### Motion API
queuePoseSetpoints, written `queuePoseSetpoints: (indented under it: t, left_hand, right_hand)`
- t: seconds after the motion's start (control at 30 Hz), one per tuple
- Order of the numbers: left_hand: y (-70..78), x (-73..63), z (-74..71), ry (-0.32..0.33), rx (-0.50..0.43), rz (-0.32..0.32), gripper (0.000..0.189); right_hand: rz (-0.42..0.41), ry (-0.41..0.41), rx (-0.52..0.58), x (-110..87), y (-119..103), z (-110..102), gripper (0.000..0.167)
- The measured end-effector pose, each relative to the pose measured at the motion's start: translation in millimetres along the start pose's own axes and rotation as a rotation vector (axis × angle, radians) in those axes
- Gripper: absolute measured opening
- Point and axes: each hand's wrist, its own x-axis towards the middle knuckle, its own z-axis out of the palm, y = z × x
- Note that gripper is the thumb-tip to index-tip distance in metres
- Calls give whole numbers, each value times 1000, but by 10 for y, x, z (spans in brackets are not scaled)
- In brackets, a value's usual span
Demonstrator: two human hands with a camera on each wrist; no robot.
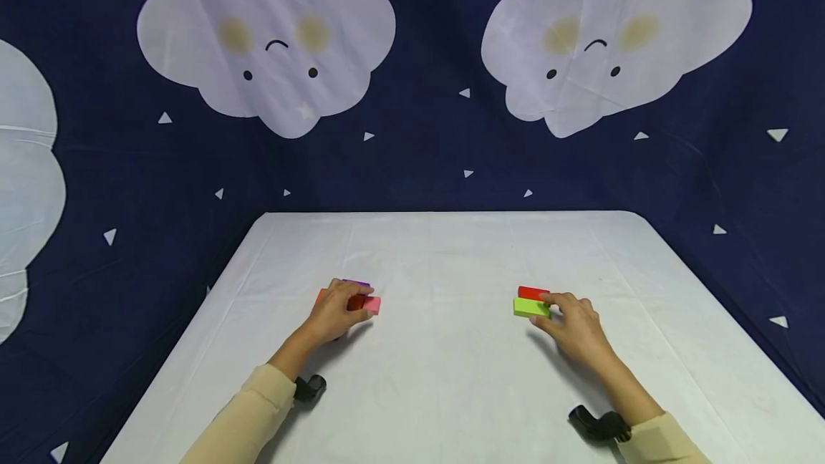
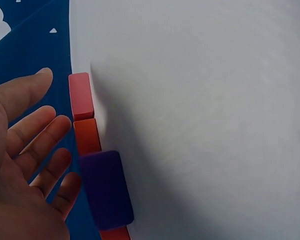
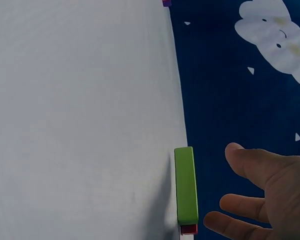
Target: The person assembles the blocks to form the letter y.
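My left hand (image 1: 331, 312) is over a cluster of small rectangular blocks on the left of the table, its fingers loosely bent. In the left wrist view a pink block (image 2: 81, 96), an orange block (image 2: 87, 136) and a purple block (image 2: 107, 190) stand in a row, apart from the fingers. Part of another orange-red block (image 2: 115, 234) shows below. Over on the right, my right hand (image 1: 575, 328) hovers beside a lime-green block (image 1: 531, 308), thumb and fingers spread. Behind the green one lies a red block (image 1: 533, 293), partly hidden. Neither hand grips anything.
A white cloth covers the table (image 1: 438, 364), whose far edge meets a dark blue curtain (image 1: 425, 163) with clouds and triangles. Black curved devices (image 1: 599, 426) are strapped at both wrists. Both forearms wear beige sleeves (image 1: 248, 407).
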Motion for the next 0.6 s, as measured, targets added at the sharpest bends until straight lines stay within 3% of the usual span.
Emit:
queuePoseSetpoints:
  t: [0.6]
  left_hand:
    - [-33, 87, 12, -76, -4, -80, 37]
  right_hand:
    - [29, -7, 7, 20, 86, -2, 49]
